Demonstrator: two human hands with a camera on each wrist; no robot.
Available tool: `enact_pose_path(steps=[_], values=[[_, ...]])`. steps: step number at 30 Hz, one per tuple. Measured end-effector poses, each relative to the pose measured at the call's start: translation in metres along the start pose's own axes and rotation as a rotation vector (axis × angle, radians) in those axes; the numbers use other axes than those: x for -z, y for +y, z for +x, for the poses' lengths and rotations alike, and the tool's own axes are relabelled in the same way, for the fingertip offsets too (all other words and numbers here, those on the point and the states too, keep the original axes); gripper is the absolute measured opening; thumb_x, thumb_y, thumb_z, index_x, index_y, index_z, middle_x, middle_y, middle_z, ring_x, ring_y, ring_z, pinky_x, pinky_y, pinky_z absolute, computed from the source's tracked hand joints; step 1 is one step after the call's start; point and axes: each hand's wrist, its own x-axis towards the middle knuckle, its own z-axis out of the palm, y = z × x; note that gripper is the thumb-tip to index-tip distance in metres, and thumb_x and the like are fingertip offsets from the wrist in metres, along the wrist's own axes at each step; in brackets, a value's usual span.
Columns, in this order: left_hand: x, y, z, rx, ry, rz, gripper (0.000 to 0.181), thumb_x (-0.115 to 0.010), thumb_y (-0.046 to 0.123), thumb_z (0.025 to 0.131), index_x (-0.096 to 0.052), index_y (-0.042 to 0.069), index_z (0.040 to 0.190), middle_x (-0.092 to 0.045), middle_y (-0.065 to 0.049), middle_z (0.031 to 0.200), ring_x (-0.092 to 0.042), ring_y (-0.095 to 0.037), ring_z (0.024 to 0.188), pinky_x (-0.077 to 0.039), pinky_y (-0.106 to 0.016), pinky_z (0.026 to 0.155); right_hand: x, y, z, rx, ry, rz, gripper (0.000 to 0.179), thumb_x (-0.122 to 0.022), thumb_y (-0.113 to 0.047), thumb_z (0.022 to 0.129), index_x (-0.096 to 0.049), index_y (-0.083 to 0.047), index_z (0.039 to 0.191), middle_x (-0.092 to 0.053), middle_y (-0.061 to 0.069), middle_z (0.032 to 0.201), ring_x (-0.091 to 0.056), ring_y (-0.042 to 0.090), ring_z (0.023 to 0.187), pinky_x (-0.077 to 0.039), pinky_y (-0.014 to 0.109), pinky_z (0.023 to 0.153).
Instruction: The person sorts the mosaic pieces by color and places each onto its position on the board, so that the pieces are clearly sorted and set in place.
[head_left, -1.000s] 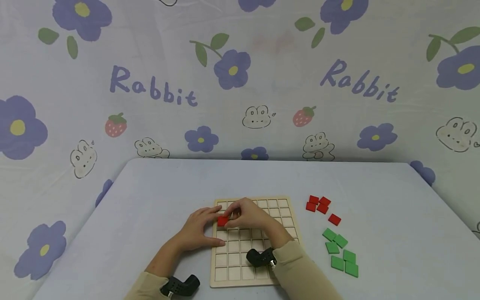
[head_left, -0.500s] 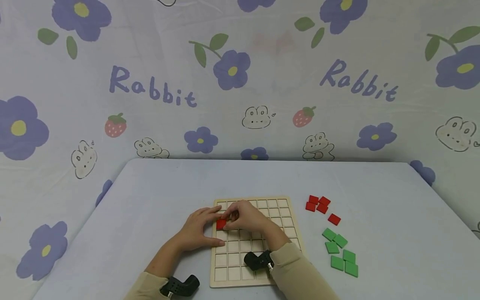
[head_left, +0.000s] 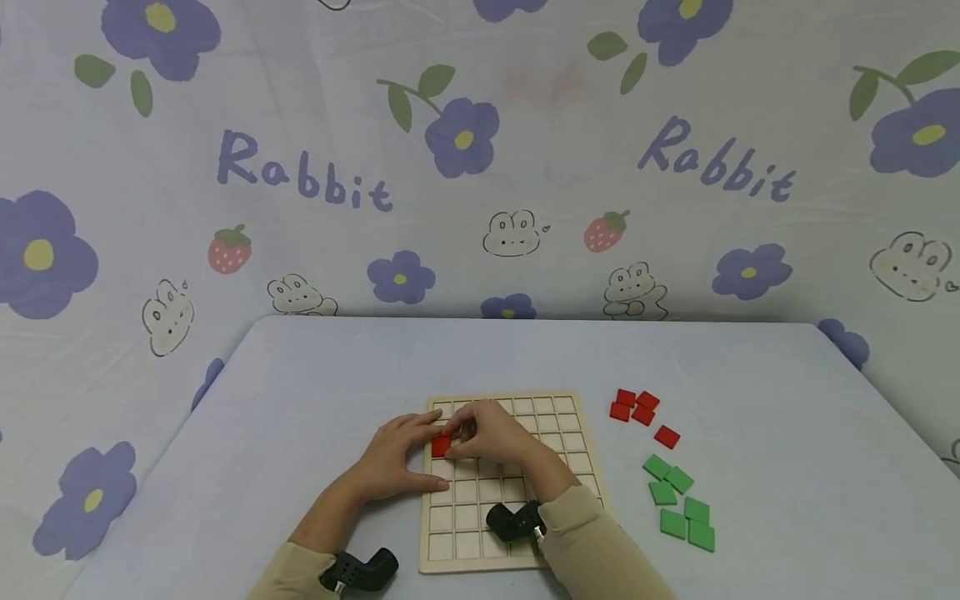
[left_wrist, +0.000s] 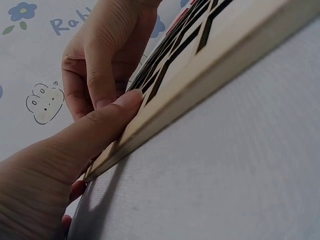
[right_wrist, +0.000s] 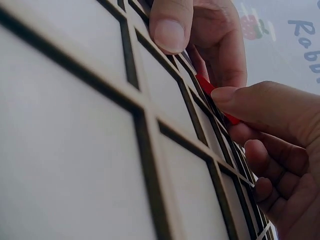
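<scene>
A wooden grid board (head_left: 467, 517) lies flat on the white table, with thin raised strips dividing it into square cells. At its left edge, the thumb and index finger of my right hand (head_left: 491, 435) pinch a small red square tile (head_left: 440, 447). In the right wrist view the red tile (right_wrist: 204, 84) stands tilted against the grid strips. Along the board's left border lies my left hand (head_left: 390, 461), its fingers spread and fairly straight. Its thumb (left_wrist: 107, 114) rests on the wooden frame in the left wrist view.
To the right of the board several loose red tiles (head_left: 643, 415) are grouped toward the back. Several green tiles (head_left: 673, 523) lie nearer the front. A patterned cloth (head_left: 442, 217) hangs behind the table (head_left: 360, 358).
My right hand has shifted slightly left and toward me with the red tile, which now sits nearer the board's left border. My left hand stays put.
</scene>
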Motion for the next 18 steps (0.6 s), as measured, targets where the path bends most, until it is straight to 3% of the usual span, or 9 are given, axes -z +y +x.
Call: enact_pose_path(steps=[18], values=[[0.0006,-0.0022,-0.0024,-0.018,-0.011,-0.001,0.072,-0.078,0.045,0.069,-0.054,0.019,0.132,-0.040,-0.004,0.147,-0.032,-0.033,0.135,-0.021,-0.060,0.108,0.0037,-0.0034,-0.0058,0.014,0.001,-0.003,0.021,-0.074,-0.011,0.078,-0.070,-0.004,0.098,-0.065,0.007,0.089,-0.055,0.010,0.072,-0.048,0.020,0.062]])
